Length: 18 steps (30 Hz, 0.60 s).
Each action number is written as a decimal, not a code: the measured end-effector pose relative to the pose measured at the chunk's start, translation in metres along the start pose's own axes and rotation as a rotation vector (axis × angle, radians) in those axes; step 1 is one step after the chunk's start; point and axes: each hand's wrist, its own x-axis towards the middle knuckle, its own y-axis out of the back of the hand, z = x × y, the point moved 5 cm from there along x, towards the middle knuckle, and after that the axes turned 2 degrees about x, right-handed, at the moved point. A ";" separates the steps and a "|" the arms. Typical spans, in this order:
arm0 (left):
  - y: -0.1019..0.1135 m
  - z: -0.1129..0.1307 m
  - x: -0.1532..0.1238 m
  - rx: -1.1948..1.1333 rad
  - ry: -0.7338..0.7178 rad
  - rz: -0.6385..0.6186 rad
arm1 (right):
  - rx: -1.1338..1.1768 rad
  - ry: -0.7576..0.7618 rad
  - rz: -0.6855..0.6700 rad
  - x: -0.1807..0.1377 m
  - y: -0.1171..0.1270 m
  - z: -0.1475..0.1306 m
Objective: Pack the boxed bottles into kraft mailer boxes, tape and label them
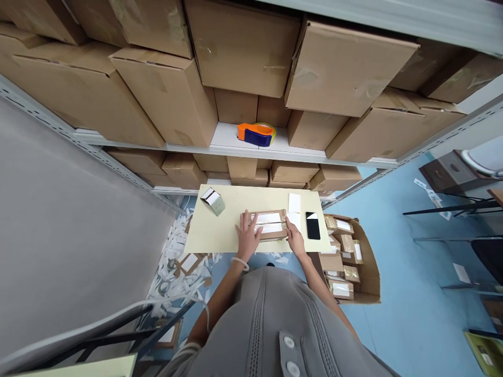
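A small cardboard box (pixel 271 236) with white labels and clear tape along its top lies near the front edge of a cream table (pixel 200 238). My left hand (pixel 248 238) rests on the box's left end, fingers spread over the top. At the opposite end, my right hand (pixel 295 240) grips the right side of the box with curled fingers; part of them is hidden. White label sheets (pixel 294 203) lie just beyond the right hand. A black phone (pixel 313 226) is to their right. Toward the back left sits a small green-and-white box (pixel 213 201).
Shelves ahead hold several large cardboard boxes (pixel 243 50) and orange and blue tape dispensers (pixel 256 134). Right of the table, an open carton (pixel 367 272) contains several taped parcels. Paper scraps (pixel 181 283) litter the floor at left. A white cable (pixel 118 318) crosses the lower left.
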 end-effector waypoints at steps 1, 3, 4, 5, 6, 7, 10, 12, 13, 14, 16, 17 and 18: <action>-0.005 0.002 -0.004 -0.002 0.010 0.006 | 0.027 -0.005 0.004 -0.001 -0.001 0.000; -0.010 0.001 -0.007 -0.003 -0.008 0.035 | 0.074 -0.027 0.004 -0.002 -0.003 0.001; -0.010 0.000 -0.006 -0.002 -0.034 0.053 | 0.093 -0.040 -0.001 -0.003 -0.004 0.001; -0.008 -0.002 -0.004 0.003 -0.063 0.067 | 0.108 -0.051 -0.008 -0.005 -0.006 0.002; -0.006 -0.004 -0.002 0.010 -0.091 0.078 | 0.118 -0.057 -0.017 -0.006 -0.007 0.002; -0.003 -0.006 0.001 0.022 -0.113 0.085 | 0.124 -0.059 -0.024 -0.007 -0.009 0.001; 0.003 -0.013 0.004 0.076 -0.144 0.084 | 0.115 -0.041 -0.025 -0.011 -0.013 -0.003; 0.004 -0.016 0.002 0.137 -0.137 0.077 | 0.095 -0.007 -0.030 -0.012 -0.015 -0.007; 0.003 -0.017 0.000 0.175 -0.124 0.077 | 0.079 0.011 -0.033 -0.011 -0.016 -0.009; 0.003 -0.018 -0.002 0.215 -0.104 0.082 | 0.060 0.029 -0.037 -0.010 -0.017 -0.012; 0.000 -0.016 -0.006 0.285 -0.064 0.101 | 0.020 0.047 -0.040 -0.007 -0.017 -0.014; -0.002 -0.013 -0.008 0.310 -0.055 0.108 | 0.006 0.050 -0.041 -0.006 -0.017 -0.015; -0.004 -0.010 -0.009 0.329 -0.055 0.110 | -0.003 0.052 -0.043 -0.005 -0.018 -0.015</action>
